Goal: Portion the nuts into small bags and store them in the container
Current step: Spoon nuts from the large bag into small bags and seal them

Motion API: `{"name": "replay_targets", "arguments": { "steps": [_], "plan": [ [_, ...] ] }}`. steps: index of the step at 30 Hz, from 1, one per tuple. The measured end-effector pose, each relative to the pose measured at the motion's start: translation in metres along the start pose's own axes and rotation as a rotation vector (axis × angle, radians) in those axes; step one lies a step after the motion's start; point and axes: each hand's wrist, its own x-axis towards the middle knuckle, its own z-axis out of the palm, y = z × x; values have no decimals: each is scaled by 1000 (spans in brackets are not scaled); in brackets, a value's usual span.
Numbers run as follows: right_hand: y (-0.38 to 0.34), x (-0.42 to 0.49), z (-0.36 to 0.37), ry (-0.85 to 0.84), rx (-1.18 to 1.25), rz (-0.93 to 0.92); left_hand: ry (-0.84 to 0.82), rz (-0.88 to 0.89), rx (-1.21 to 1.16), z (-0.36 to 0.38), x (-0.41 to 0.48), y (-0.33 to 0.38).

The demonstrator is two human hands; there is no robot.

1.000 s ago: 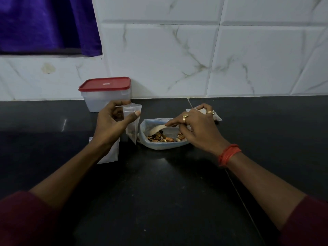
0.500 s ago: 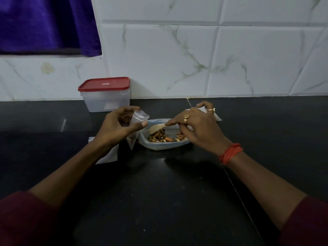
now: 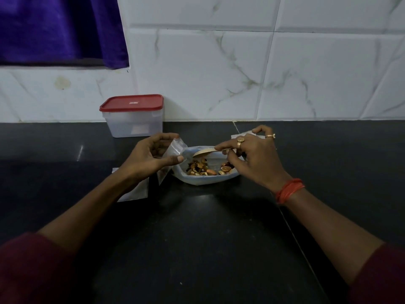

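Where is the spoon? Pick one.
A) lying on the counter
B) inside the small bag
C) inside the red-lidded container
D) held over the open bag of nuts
D: the right hand holds the spoon, its bowl just above the nuts in the open bag; the container has its lid on.

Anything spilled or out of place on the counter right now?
Nothing stands out. The nuts all sit inside the open bag, none visible on the counter; the container stands upright, lid on. Only oddity: a yellowish stain on the wall tile.

Purple curtain (image 3: 61, 29) at upper left, white marbled wall tiles (image 3: 219, 73) behind black countertop (image 3: 197, 249)
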Motion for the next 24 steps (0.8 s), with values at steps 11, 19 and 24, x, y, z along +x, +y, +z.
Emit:
{"name": "replay_targets", "arguments": {
  "steps": [11, 19, 24],
  "plan": [
    [-4, 3, -1, -18, -57, 107, -8, 14, -11, 0, -1, 0],
    [4, 1, -4, -101, 16, 192, -32, 7, -11, 0, -3, 2],
    [8, -2, -11, -116, -29, 246, -44, 21, -27, 0, -5, 5]
  ]
}}
